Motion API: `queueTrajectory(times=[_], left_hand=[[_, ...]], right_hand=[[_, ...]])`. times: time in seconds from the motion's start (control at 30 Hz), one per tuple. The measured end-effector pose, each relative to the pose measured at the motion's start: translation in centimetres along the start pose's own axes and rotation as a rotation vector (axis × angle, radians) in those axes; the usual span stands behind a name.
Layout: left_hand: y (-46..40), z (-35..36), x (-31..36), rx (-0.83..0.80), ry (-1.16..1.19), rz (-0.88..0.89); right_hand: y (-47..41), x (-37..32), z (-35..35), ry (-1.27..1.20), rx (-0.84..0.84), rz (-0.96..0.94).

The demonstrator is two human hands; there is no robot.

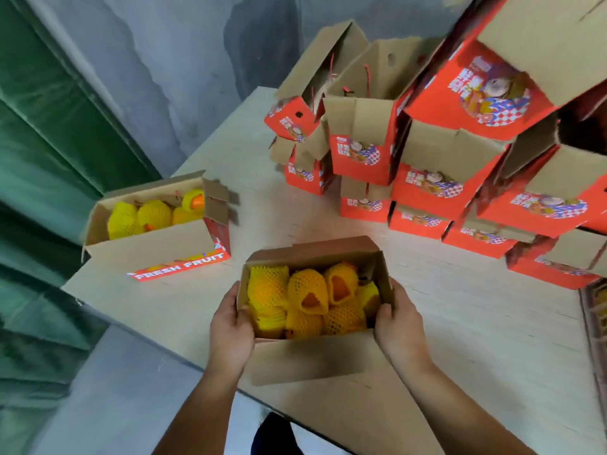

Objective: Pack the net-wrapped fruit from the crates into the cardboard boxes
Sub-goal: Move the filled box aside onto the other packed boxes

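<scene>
Both hands [231,326] [399,323] grip the fruit box [315,359] — stacked cartons [460,152] behind

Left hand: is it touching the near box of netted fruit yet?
Touching. The head view shows the left hand gripping the left end wall of the near box, thumb hooked over the rim; the right hand grips the opposite end.

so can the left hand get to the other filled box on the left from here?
Probably yes, once it lets go. The left hand grips the near box by its left end; the other box sits open to its left, with only bare table between them.
</scene>
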State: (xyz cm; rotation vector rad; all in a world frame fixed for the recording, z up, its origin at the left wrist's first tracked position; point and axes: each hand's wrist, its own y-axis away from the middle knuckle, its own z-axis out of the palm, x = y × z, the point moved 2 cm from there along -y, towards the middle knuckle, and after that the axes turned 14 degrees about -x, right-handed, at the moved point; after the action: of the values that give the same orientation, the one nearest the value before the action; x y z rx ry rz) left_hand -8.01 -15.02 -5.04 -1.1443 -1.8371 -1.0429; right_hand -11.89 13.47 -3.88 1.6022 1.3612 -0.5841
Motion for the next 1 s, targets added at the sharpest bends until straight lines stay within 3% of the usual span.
queueTrajectory(times=[0.3,0.5,0.7,0.87,1.0], left_hand=[[-4.3,-18.3,-6.7,0.048,-0.082,-0.058],[-5.8,-27.4,-11.3,0.16,0.049,-0.129],[-9.3,-32.0,-13.3,0.309,0.19,-0.118],[-13.6,-33.6,-13.2,0.233,0.105,-0.087],[-16.1,-34.1,-12.4,0.267,0.062,-0.074]], right_hand=[[-2.0,-10.0,16.9,0.174,-0.135,0.011],[-1.4,-14.5,26.0,0.15,-0.224,0.108],[-5.7,-19.2,30.8,0.085,-0.279,-0.046],[-8.7,-20.2,32.3,0.074,-0.225,-0.134],[-10.5,-20.8,32.6,0.1,-0.26,-0.103]])
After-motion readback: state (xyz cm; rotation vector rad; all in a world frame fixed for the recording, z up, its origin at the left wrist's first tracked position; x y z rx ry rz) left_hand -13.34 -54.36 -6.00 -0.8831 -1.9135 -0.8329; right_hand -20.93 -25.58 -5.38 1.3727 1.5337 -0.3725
